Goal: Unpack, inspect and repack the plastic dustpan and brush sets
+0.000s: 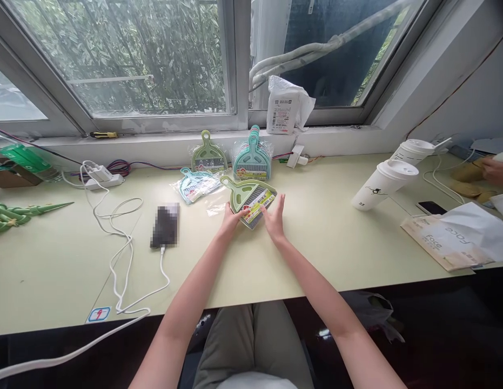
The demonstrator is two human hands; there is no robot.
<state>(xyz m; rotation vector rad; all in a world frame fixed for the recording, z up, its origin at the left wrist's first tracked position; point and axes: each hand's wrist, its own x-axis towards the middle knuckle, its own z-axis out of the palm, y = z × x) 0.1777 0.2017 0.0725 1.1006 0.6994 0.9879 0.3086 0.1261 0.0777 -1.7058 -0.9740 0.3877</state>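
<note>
Above the worktop (316, 243), the dustpan (251, 201) is hiding fingers of the left hand (232, 218). Left of them, pixelation is obscuring the phone (165, 226). Toward the far right corner, the front cup (381, 186) is partly covering the rear cup (413, 147), and the picture's edge is cutting off another person's hand (496, 172).

Sticker (99, 314), blue-bordered, on counter (316, 259): red "9". Paper bag (446, 240): inverted word, possibly "Face". Held green dustpan (240, 195), nearer white cup (368, 192), white parcel (281, 116): print, too small to read.
</note>
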